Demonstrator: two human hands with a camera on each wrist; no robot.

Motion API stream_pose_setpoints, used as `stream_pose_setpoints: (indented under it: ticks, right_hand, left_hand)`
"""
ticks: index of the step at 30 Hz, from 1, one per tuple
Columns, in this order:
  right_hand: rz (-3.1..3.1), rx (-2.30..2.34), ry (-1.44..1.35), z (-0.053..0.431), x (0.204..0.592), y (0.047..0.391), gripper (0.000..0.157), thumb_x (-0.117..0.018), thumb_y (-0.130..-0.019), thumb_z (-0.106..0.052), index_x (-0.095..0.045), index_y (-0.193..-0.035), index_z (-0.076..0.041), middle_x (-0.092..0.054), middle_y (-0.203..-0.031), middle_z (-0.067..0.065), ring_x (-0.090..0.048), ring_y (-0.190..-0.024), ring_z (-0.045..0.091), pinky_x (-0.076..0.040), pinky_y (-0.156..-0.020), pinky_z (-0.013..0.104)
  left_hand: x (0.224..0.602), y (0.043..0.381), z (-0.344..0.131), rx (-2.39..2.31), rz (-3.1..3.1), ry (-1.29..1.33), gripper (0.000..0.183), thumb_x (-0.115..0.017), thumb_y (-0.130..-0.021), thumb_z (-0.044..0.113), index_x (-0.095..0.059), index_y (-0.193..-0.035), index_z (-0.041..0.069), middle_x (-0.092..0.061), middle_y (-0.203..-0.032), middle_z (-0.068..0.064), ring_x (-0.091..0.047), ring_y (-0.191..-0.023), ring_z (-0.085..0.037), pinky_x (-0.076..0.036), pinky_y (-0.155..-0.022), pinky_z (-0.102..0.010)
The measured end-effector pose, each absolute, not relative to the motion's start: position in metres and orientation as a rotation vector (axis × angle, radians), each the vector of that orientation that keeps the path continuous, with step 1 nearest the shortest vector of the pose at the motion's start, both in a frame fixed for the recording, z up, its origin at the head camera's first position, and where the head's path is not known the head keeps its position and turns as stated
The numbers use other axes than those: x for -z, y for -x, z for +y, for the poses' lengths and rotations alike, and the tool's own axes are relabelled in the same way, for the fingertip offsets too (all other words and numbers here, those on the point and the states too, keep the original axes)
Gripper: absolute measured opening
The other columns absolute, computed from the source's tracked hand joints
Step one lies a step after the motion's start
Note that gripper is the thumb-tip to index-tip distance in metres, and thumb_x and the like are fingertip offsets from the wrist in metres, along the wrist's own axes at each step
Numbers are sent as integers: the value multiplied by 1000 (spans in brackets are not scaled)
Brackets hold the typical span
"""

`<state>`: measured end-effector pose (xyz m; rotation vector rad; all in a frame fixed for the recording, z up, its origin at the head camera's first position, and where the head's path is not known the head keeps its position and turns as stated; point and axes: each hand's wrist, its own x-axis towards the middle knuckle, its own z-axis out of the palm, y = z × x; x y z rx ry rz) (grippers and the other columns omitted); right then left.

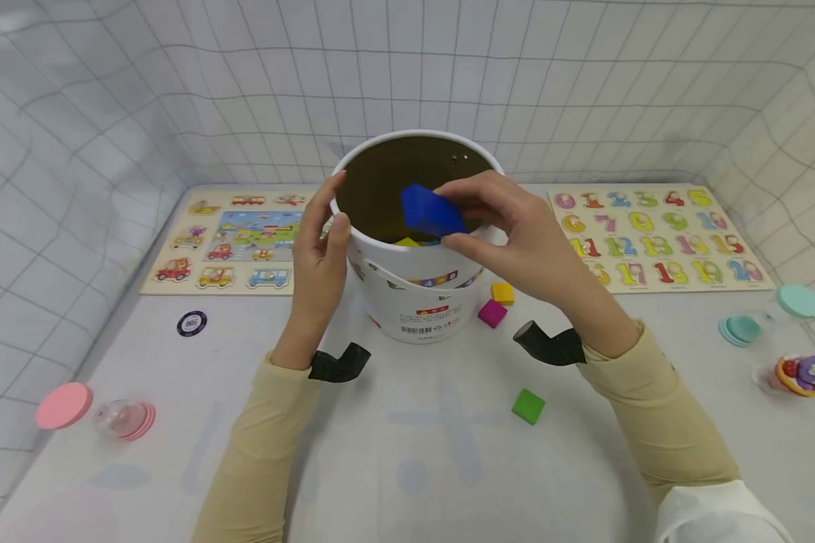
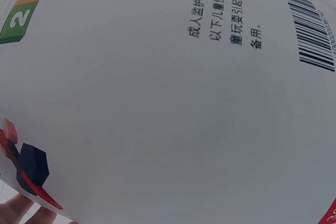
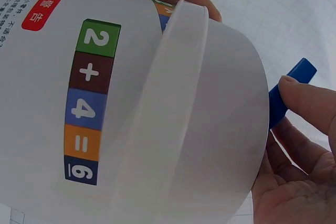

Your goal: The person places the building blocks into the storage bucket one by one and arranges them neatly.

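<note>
A white bucket (image 1: 414, 302) with printed sums and a white handle (image 3: 176, 93) stands upright in the middle of the head view. My left hand (image 1: 321, 260) holds its rim at the left side; a few of its fingertips (image 2: 39, 216) show low in the left wrist view. My right hand (image 1: 516, 226) pinches a blue block (image 1: 429, 211) between thumb and fingers at the bucket's mouth, by the right front rim. The same block (image 3: 302, 74) juts beyond the rim in the right wrist view. Inside the bucket a yellow piece (image 1: 407, 242) shows; the rest of the bottom is hidden.
Magenta (image 1: 492, 313), yellow (image 1: 502, 293) and green blocks (image 1: 529, 406) lie right of the bucket. Behind stand a vehicle puzzle board (image 1: 176, 260) and a number puzzle board (image 1: 659, 226). A round dark chip (image 1: 192, 323) and pink lid (image 1: 64, 406) lie left; a teal lid (image 1: 801, 301) lies right.
</note>
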<state>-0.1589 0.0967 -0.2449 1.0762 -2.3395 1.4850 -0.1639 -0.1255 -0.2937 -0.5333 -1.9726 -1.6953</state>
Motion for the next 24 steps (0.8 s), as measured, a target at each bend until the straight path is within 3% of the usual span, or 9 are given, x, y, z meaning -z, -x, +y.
stream_pose_setpoints:
  ticks: [3,9,17,24]
  right_hand:
    - [-2333,-1483,-1092,98,245,158,41,-66,-77,-2,-54,-116,-3,-53,-107,2,-55,-93,10,-44,-88,26]
    - [-2325,-1460,-1076,95,245,157,40,-66,-77,-2,-55,-115,-4,-54,-107,2,-55,-91,10,-45,-87,25]
    - [-2356,-1302,-970,92,243,155,36,-66,-79,-11,-58,-114,-8,-56,-112,-2,-52,-103,9,-41,-90,21]
    - [-2293,-1487,-976,98,242,147,34,-63,-78,0,-57,-112,-1,-56,-110,3,-53,-104,14,-42,-90,25]
  left_hand:
    - [291,161,-124,1686,-1981,533,76,-43,-83,58,-38,-130,-1,-39,-135,-9,-33,-125,-23,-30,-101,-34]
    - [290,161,-125,1660,-1990,534,76,-42,-84,58,-38,-130,-3,-38,-135,-11,-33,-125,-17,-27,-103,-36]
    - [290,161,-124,1655,-1999,529,75,-42,-84,58,-38,-130,-2,-38,-135,-11,-33,-125,-19,-30,-101,-33]
    - [290,161,-125,1660,-2009,521,75,-42,-84,58,-38,-131,0,-38,-136,-9,-32,-125,-15,-29,-101,-33]
